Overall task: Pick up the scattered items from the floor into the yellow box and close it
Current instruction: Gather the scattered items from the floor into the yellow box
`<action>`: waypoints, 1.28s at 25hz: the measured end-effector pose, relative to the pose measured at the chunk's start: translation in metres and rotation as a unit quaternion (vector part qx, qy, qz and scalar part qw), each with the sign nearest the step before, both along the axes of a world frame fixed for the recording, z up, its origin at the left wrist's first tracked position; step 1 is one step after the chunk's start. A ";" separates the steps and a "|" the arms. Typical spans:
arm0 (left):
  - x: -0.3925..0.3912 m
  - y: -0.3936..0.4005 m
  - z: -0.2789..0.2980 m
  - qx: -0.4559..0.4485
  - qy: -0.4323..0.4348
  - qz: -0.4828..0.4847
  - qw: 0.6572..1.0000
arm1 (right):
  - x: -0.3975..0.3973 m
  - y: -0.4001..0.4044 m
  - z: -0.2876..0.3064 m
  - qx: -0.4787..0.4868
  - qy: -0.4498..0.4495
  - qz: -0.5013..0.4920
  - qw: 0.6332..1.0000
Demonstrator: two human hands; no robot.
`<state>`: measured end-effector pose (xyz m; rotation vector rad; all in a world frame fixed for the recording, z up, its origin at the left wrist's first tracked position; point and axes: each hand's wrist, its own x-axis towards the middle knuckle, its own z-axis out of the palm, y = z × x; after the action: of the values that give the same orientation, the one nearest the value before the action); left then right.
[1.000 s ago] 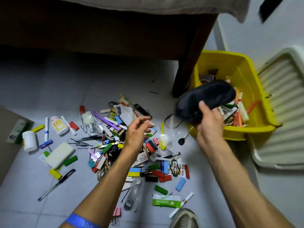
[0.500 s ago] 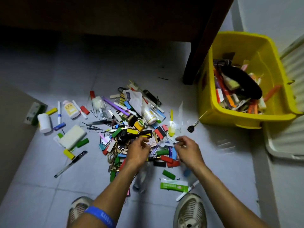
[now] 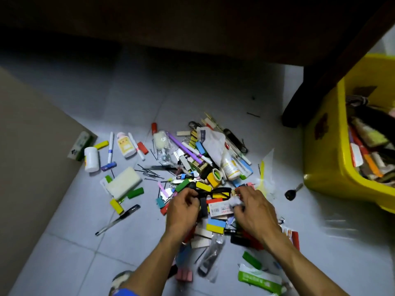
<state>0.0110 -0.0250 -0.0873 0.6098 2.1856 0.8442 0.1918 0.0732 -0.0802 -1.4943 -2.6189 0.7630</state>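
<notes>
Both hands down in the pile of scattered items (image 3: 205, 167), near centre. Left hand (image 3: 183, 208): fingers curled, pinching the left end of black-framed glasses (image 3: 213, 192). Right hand (image 3: 254, 210): fingers curled over small bits at the frame's right end; what it actually holds cannot be told.

Yellow box (image 3: 324, 159), glossy plastic, stands open at far right, part filled with pens and sticks.

Pile: flat coloured blocks, pens, hairpins, crumpled plastic bags.

White foam block (image 3: 124, 182), rectangular, left of pile. White round bottle (image 3: 92, 159) further left. White barcode label (image 3: 220, 209) between the hands; print too small to read.
</notes>
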 end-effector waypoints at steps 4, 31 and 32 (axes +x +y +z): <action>-0.025 0.043 0.019 0.025 0.011 -0.013 1.000 | -0.058 0.061 0.015 0.016 0.035 -0.056 0.998; 0.161 0.177 0.191 0.318 0.131 -0.201 0.917 | 0.144 0.105 0.174 0.071 0.465 -0.420 0.776; 0.182 0.192 0.197 0.313 0.168 -0.219 0.909 | 0.159 0.113 0.179 0.122 0.433 -0.434 0.780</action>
<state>0.1927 0.1665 0.1093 1.5988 1.9074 1.2563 0.3510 0.1865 0.0984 -1.5020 -1.1197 0.6897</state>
